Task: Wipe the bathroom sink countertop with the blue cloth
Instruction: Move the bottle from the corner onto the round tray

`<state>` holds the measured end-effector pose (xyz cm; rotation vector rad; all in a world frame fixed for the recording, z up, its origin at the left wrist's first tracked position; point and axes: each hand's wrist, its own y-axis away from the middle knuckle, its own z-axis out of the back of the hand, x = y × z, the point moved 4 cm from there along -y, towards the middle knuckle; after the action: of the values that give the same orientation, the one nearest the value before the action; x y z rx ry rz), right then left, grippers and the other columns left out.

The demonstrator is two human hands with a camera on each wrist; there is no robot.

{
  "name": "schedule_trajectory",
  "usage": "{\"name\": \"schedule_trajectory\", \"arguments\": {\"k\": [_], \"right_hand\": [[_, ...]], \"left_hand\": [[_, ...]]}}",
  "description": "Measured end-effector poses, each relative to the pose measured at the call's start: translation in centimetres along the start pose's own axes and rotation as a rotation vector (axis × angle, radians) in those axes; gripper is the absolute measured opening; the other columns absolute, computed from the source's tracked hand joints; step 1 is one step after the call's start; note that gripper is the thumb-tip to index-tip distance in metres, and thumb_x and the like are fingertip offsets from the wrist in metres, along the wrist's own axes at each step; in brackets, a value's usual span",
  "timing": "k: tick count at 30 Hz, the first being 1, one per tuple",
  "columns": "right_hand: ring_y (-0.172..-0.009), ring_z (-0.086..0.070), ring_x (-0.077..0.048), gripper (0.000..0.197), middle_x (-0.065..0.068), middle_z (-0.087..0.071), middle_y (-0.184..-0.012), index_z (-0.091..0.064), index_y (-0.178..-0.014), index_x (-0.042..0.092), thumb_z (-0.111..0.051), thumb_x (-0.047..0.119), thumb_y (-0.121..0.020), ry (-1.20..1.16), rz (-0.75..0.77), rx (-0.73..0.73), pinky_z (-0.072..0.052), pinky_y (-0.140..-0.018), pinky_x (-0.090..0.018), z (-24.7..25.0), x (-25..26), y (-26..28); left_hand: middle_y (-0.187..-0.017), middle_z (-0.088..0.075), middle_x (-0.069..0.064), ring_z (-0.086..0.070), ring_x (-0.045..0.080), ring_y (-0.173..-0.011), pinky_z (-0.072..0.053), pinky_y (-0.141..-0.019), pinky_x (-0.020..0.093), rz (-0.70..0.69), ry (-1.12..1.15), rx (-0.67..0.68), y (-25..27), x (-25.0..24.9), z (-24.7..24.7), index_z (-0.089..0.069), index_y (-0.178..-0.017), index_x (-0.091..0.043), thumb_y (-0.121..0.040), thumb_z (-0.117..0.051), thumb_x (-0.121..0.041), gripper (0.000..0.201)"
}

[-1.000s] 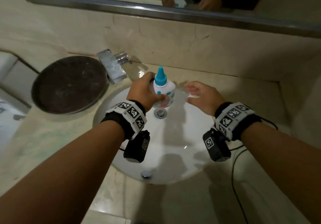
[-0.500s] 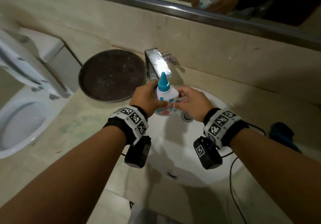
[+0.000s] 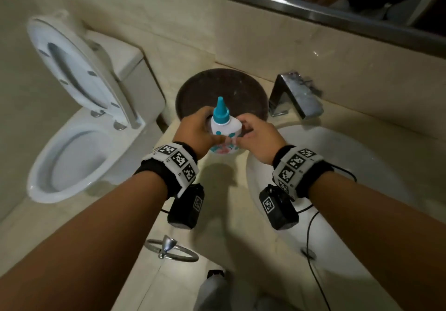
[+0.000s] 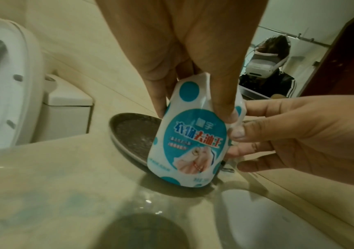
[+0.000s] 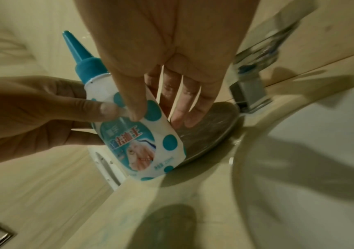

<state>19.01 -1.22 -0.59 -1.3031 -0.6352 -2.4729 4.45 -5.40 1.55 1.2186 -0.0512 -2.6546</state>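
Bottle held over the countertop's left end
Left hand (image 3: 196,131) grips the cleaner bottle (image 3: 225,127); right hand (image 3: 259,137) pinches its side, likely steadying it, clearing the countertop (image 3: 217,190) for wiping.

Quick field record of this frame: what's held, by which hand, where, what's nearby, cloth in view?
held: bottle, white, teal dots, teal cap on
left hand: grips bottle body
right hand: thumb and fingers pinch bottle
position: over countertop, left of sink
behind: dark round tray, faucet
blue cloth: not in view
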Motion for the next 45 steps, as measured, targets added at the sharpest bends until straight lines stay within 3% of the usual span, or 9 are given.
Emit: {"name": "schedule_trajectory", "arguments": {"k": [7, 15, 20, 25, 34, 40, 45], "right_hand": [[-0.098, -0.063, -0.014, 0.044, 0.002, -0.066, -0.113, -0.051, -0.120, 0.026, -0.067, 0.011, -0.081, 0.052, 0.030, 0.000, -0.050, -0.091, -0.029, -4.1, 3.5, -3.2], [-0.103, -0.063, -0.022, 0.044, -0.004, -0.063, -0.119, -0.048, -0.122, 0.023, -0.061, 0.005, -0.084, 0.043, 0.051, -0.086, -0.051, -0.095, -0.043, -4.3, 5.2, -7.1], [-0.111, -0.059, -0.022, 0.045, -0.004, -0.060, -0.123, -0.046, -0.125, 0.024, -0.060, 0.005, -0.086, 0.082, 0.008, -0.097, -0.048, -0.099, -0.043, -4.3, 4.2, -9.1], [-0.109, -0.059, -0.021, 0.046, -0.004, -0.061, -0.122, -0.046, -0.125, 0.025, -0.060, 0.005, -0.086, 0.091, -0.018, -0.101, -0.048, -0.099, -0.043, -4.4, 3.1, -10.4], [-0.114, -0.057, -0.020, 0.047, -0.004, -0.058, -0.127, -0.043, -0.130, 0.024, -0.057, 0.007, -0.088, 0.099, -0.046, -0.091, -0.047, -0.101, -0.042, -4.1, 2.3, -10.9], [-0.125, -0.050, -0.020, 0.054, -0.003, -0.052, -0.136, -0.036, -0.139, 0.025, -0.056, 0.010, -0.090, 0.143, -0.038, -0.051, -0.042, -0.105, -0.038, -3.8, 2.2, -10.4], [-0.112, -0.057, -0.019, 0.059, -0.003, -0.051, -0.136, -0.032, -0.142, 0.026, -0.057, 0.014, -0.090, 0.180, -0.065, -0.061, -0.042, -0.096, -0.027, -2.0, 1.6, -8.7]], "left_hand": [[-0.118, -0.060, -0.002, -0.048, 0.006, -0.096, -0.037, -0.082, 0.019, 0.019, -0.014, -0.070, -0.8, 3.2, 4.7, -0.053, -0.124, -0.017, -0.072, -0.079, -0.015, 0.059], [-0.122, -0.059, 0.001, -0.045, 0.005, -0.095, -0.034, -0.080, 0.016, 0.014, -0.014, -0.117, -4.8, 3.5, 5.9, -0.050, -0.127, -0.016, -0.074, -0.076, -0.014, 0.059], [-0.122, -0.059, 0.001, -0.047, 0.006, -0.097, -0.034, -0.078, 0.011, 0.038, 0.005, -0.093, -7.0, 4.4, 5.0, -0.051, -0.125, -0.016, -0.073, -0.077, -0.011, 0.059], [-0.126, -0.058, 0.002, -0.053, 0.016, -0.114, -0.034, -0.083, 0.015, 0.042, -0.025, -0.069, -8.5, 5.0, 4.3, -0.049, -0.128, -0.015, -0.072, -0.078, -0.011, 0.063], [-0.126, -0.057, 0.002, -0.053, 0.018, -0.115, -0.038, -0.086, 0.021, 0.044, -0.033, -0.023, -9.8, 5.3, 3.7, -0.048, -0.128, -0.017, -0.073, -0.078, -0.015, 0.063], [-0.131, -0.052, 0.004, -0.049, 0.020, -0.121, -0.036, -0.091, 0.023, 0.057, -0.050, 0.003, -9.5, 5.2, 3.5, -0.043, -0.132, -0.016, -0.072, -0.078, -0.014, 0.069], [-0.127, -0.039, 0.009, -0.044, 0.021, -0.113, -0.041, -0.093, 0.026, 0.091, 0.004, -0.162, -7.2, 4.4, 4.0, -0.039, -0.125, -0.010, -0.068, -0.082, -0.020, 0.073]]}}
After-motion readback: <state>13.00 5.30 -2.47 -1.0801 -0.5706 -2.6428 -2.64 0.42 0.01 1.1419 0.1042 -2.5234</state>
